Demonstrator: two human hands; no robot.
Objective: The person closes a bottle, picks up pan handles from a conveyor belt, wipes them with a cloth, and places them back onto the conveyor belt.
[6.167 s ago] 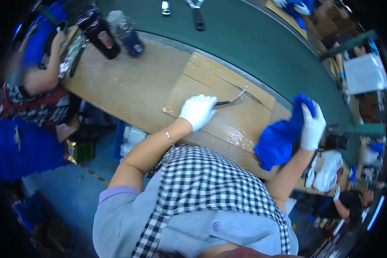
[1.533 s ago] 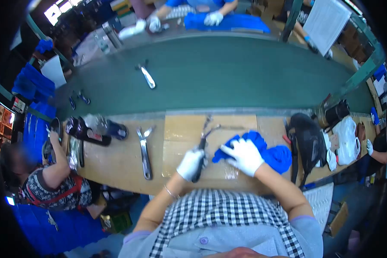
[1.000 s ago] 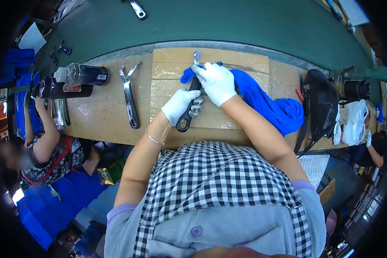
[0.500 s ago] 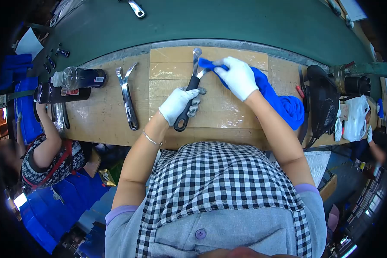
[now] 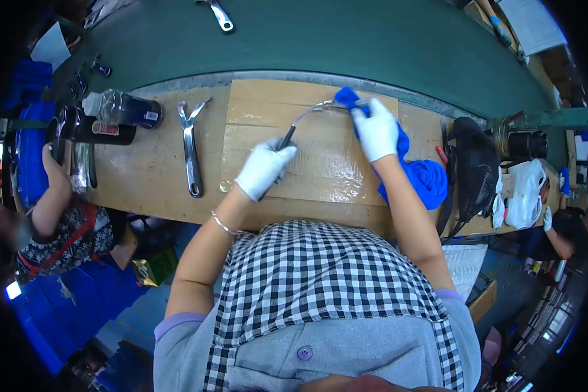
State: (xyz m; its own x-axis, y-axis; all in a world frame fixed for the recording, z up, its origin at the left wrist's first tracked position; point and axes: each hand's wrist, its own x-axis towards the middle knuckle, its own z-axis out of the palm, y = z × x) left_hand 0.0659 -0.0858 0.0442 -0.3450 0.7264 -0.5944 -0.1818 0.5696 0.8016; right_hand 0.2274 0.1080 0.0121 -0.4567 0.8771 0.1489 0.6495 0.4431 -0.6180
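Note:
My left hand (image 5: 266,168), in a white glove, is closed round the black handle of a forked metal tool (image 5: 296,124). The tool is turned edge-on, and its shiny curved head points up and right. In my gloved right hand (image 5: 377,132) is a bunched blue cloth (image 5: 347,98), pinched at the far tip of the head; the cloth hides part of that tip. The cloth's rolled tail (image 5: 427,183) lies on the table beneath my right wrist. Left of my left hand rests a second forked tool (image 5: 190,147) with a Y-shaped metal head and dark handle.
Two dark bottles (image 5: 127,110) stand at the left, near a co-worker's arm (image 5: 53,186). A black mesh bag (image 5: 472,173) and white plastic bag (image 5: 526,193) are at the right. Behind the cardboard sheet (image 5: 255,104) runs a green belt (image 5: 346,39) carrying another metal tool (image 5: 221,18).
The held tool has turned edge-on and tilted rightward. My right hand has moved slightly right and down with the cloth, which now covers the head's far tip.

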